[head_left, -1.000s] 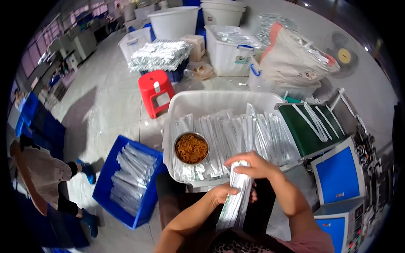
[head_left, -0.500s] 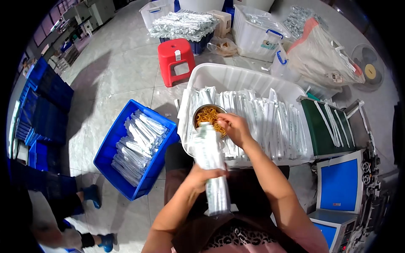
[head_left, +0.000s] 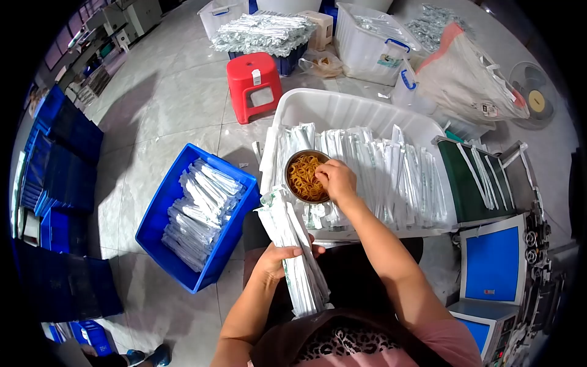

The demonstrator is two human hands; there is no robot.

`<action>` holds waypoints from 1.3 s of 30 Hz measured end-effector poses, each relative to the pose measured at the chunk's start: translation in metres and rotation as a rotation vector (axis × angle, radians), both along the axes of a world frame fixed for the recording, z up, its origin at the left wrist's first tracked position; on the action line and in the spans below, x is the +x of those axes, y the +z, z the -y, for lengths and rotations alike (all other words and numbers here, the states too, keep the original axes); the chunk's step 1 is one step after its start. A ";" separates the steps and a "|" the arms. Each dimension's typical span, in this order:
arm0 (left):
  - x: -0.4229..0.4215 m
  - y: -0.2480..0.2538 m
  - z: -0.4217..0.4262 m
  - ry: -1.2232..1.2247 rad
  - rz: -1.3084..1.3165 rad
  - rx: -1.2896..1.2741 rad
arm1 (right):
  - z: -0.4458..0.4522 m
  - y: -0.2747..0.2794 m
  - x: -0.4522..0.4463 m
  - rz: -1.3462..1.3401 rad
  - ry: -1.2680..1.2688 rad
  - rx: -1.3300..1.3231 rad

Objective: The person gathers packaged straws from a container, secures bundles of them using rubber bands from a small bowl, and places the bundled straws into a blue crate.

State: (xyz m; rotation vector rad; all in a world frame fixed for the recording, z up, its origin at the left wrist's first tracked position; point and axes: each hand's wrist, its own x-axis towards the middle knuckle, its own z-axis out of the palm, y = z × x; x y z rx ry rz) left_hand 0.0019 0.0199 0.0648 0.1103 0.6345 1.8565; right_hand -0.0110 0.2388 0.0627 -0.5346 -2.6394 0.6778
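Observation:
My left hand [head_left: 280, 260] is wrapped round a bundle of long, thin white-wrapped packets [head_left: 293, 244], which slants up toward a round metal bowl. Brown-yellow rubber bands [head_left: 304, 177] fill the bowl [head_left: 289, 186]. The fingers of my right hand [head_left: 337, 181] are pinched together at the bowl's right side, their tips among the rubber bands. Beneath the bowl, a large white tub [head_left: 361, 104] holds rows of similar white packets [head_left: 391, 177].
A blue crate [head_left: 205, 280] of white packets stands on the floor at left. Beyond the tub is a red stool [head_left: 247, 85]. A machine with blue panels [head_left: 492, 260] is at right, by a green belt [head_left: 468, 183]. A person's shoes [head_left: 160, 355] show at lower left.
The bundle has tilted left, its upper end moving off the bowl, which now shows whole. My right hand has closed in on the rubber bands. The person at lower left has moved mostly out of view.

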 end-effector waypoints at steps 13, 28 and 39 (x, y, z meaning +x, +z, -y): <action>-0.004 0.031 -0.013 -0.285 -0.101 -0.044 | 0.053 0.081 0.031 -0.099 0.668 -0.865; -0.005 0.032 -0.004 0.035 -0.220 -0.390 | -0.006 -0.013 0.018 0.064 0.041 0.179; 0.003 0.029 -0.016 0.240 -0.406 -0.445 | 0.005 -0.008 0.010 -0.091 -0.083 -0.009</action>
